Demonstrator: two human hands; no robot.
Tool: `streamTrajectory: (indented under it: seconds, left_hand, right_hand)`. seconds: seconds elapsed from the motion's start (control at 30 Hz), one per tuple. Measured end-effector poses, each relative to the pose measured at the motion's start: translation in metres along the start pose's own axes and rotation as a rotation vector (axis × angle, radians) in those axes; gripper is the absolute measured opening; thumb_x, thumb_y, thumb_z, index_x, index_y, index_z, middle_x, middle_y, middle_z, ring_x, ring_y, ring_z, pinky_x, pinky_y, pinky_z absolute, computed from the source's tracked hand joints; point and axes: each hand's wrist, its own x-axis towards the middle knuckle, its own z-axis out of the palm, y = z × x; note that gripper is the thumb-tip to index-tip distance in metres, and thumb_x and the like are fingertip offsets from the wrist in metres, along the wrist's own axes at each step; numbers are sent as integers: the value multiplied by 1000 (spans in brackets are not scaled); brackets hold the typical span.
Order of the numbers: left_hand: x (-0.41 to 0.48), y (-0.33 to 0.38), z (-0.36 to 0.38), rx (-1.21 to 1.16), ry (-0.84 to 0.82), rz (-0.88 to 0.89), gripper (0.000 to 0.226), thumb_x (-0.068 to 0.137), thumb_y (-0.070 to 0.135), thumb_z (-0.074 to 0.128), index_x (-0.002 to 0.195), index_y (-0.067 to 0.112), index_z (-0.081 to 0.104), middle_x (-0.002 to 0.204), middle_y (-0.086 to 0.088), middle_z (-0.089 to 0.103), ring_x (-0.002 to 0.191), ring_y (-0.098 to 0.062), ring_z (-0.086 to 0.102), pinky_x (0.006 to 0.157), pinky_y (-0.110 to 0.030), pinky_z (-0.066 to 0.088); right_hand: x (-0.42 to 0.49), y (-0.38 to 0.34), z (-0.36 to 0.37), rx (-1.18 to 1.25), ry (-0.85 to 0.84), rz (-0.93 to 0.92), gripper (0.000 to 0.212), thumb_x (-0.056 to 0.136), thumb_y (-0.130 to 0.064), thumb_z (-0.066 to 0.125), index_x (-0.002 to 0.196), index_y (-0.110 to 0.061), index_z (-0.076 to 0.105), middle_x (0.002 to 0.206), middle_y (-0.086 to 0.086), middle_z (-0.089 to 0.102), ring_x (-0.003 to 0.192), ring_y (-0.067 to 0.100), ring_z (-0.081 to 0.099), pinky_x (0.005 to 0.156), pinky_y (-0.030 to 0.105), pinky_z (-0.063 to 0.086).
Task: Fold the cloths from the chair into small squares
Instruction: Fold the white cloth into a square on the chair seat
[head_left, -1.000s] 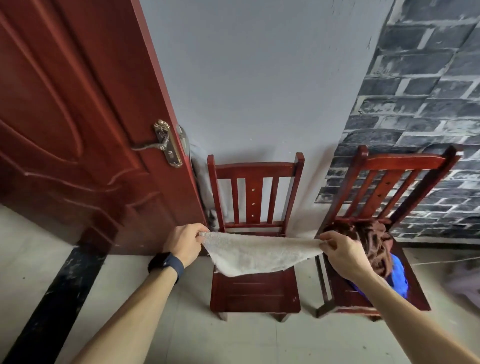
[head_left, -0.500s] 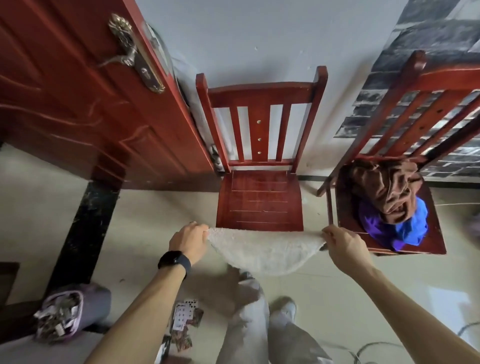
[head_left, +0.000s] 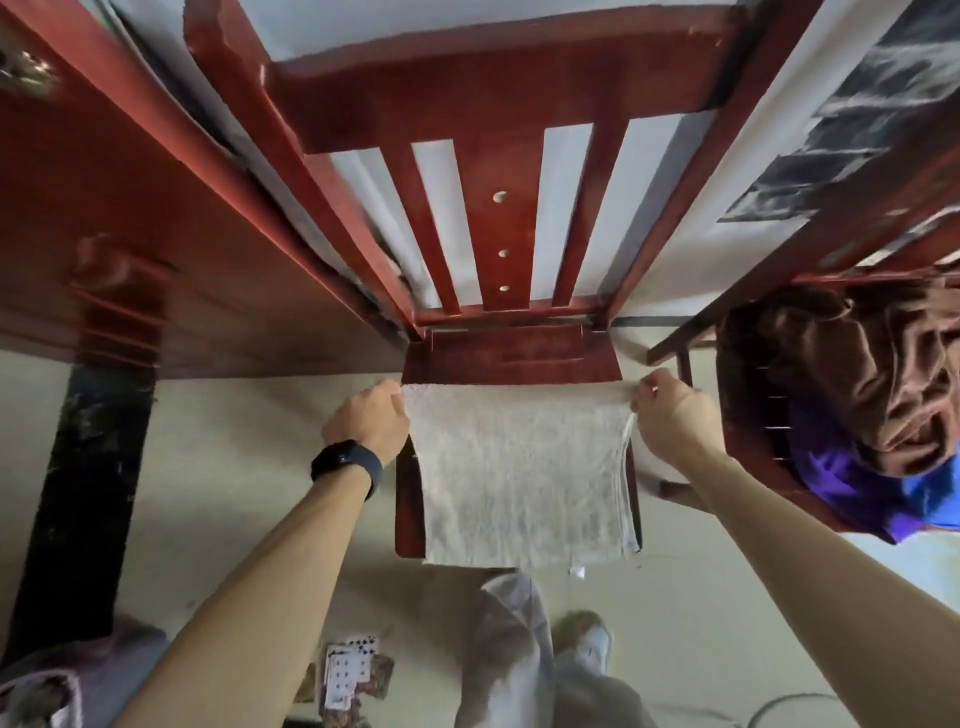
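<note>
Cream terry cloth (head_left: 519, 467) lies flat on the seat of the red-brown slatted wooden chair (head_left: 511, 358) and covers most of it. A strip of bare seat shows at the back. The cloth's near edge sits at the seat's front edge, and its right edge shows stacked layers, so it looks doubled over.

Left hand (head_left: 366, 421) - fingers curled round the far-left corner, holding it. Black wristband watch (head_left: 345, 465) on that wrist.
Right hand (head_left: 670, 415) - fingers pinch the far-right corner, thumb on top.
The far edge runs straight between the two hands.

Second red-brown wooden chair (head_left: 748, 452) stands just beside the first, on the right. It carries a crumpled brown cloth (head_left: 857, 374) on top of a purple-blue cloth (head_left: 841, 483), and the blue one hangs over the front of the seat.

Dark red panelled door (head_left: 130, 234) is on the left. A few playing cards (head_left: 348, 670) lie scattered on the pale tiled floor (head_left: 234, 467) near the person's feet.
</note>
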Motion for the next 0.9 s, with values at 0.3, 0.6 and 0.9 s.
streamTrajectory:
  seconds: [0.3, 0.6, 0.9]
  left_hand:
    - [106, 24, 52, -417, -93, -71, 38, 94, 30, 48, 132, 27, 52, 114, -4, 67, 108, -33, 62, 86, -37, 50]
    - [-12, -26, 151, -304, -350, -312, 47, 91, 42, 59, 127, 13, 49, 128, -13, 53, 112, -35, 58, 91, -43, 51]
    - [-60, -40, 193, -293, -290, -316, 24, 91, 36, 58, 100, 14, 57, 98, -10, 63, 89, -35, 64, 69, -37, 52]
  right_hand:
    - [80, -11, 42, 420, -70, 177, 39, 102, -22, 49, 140, -23, 44, 121, -1, 64, 73, 16, 73, 45, 18, 48]
    - [-37, 82, 124, 32, -298, 368, 54, 90, -34, 63, 136, -11, 45, 131, 16, 53, 117, 35, 53, 97, 42, 45]
    - [-79, 112, 163, -44, -200, 403, 35, 94, -44, 57, 112, -14, 54, 113, 11, 54, 105, 37, 57, 85, 41, 47]
